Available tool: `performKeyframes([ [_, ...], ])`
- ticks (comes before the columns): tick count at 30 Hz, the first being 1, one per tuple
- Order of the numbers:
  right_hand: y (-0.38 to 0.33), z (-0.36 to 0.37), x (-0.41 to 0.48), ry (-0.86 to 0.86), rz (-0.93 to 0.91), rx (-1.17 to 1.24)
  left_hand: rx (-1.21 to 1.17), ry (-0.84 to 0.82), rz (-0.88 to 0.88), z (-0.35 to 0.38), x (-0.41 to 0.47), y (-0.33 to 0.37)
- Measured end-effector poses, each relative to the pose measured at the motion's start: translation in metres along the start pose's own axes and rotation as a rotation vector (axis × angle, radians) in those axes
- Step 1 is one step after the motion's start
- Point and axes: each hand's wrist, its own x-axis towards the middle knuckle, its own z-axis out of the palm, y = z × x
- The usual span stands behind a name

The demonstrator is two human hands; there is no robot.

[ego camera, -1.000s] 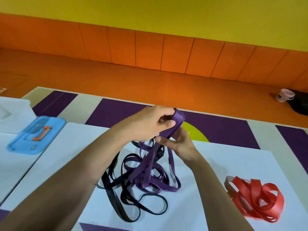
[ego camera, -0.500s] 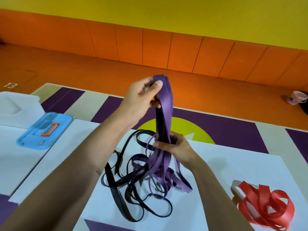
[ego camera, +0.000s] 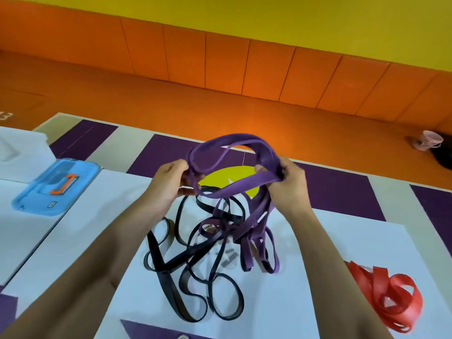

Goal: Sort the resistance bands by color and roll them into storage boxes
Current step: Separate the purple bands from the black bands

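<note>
I hold a purple resistance band stretched into a loop above the table. My left hand pinches its left end and my right hand grips its right end. More purple band loops hang down from my hands onto the white surface. They tangle there with several black bands lying in loose loops. A bunched pile of red bands lies apart at the lower right.
A blue lid or box with an orange clip sits at the left, with a white container behind it. Beyond the table are an orange floor and padded wall. A pink cup stands on the floor at far right.
My hands have moved apart sideways, spreading the purple band from a vertical hanging strand into a wide loop. My right hand rose and moved right; my left hand dropped lower.
</note>
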Motion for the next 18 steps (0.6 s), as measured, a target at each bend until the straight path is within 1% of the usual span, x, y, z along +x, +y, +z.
performKeyframes([
  [2,-0.022,-0.003,-0.001,0.03,-0.049,-0.009,-0.064,-0.017,-0.061,0.003,-0.001,-0.008],
  [4,-0.033,-0.003,0.001,0.037,-0.045,0.043,-0.098,-0.031,-0.086,0.007,-0.002,-0.013],
  [7,-0.036,-0.002,-0.002,0.075,-0.009,-0.006,-0.066,-0.068,-0.078,0.011,-0.003,-0.016],
  [9,-0.034,-0.003,-0.003,0.118,-0.002,0.01,-0.006,-0.115,-0.046,0.01,0.0,-0.02],
  [12,-0.027,-0.006,0.002,0.171,0.017,-0.033,0.165,-0.171,-0.032,0.011,0.007,-0.04],
  [16,-0.015,-0.009,0.005,0.19,0.083,-0.055,0.622,-0.317,0.068,0.018,0.013,-0.097],
  [18,-0.011,-0.013,0.002,0.193,0.099,-0.067,0.761,-0.395,0.086,0.023,0.014,-0.127],
])
